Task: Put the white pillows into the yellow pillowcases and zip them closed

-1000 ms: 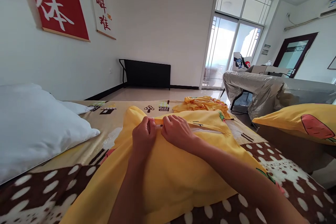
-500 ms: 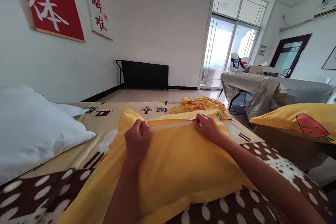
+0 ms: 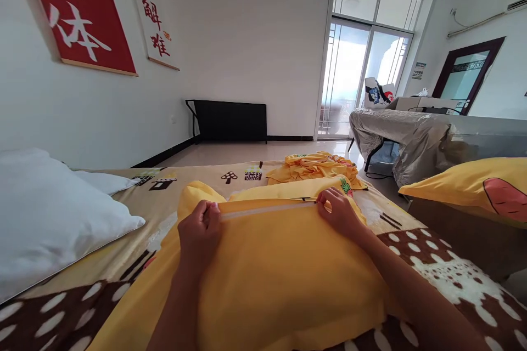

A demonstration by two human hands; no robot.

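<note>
A yellow pillowcase [image 3: 284, 269], plumped out, lies across the bed in front of me. Along its far side runs a pale zipper [image 3: 267, 209], stretched nearly straight between my hands. My left hand [image 3: 201, 230] pinches the fabric at the zipper's left end, thumb on top. At the right end, my right hand [image 3: 335, 209] pinches the zipper edge between thumb and fingers. A small dark gap shows in the fabric just left of those fingers. Whether they hold the zipper pull cannot be made out.
White pillows [image 3: 61, 219] lie on the left. Crumpled yellow fabric [image 3: 317, 167] sits beyond the pillowcase on the patterned blanket [image 3: 197, 175]. At right, a yellow pillow with a carrot print [image 3: 465, 184] rests on a brown box. A plastic-covered table [image 3: 411, 126] stands behind.
My right hand has moved right along with the zipper's end, and my left hand has shifted left and slightly nearer. The stretch of zipper between them is longer.
</note>
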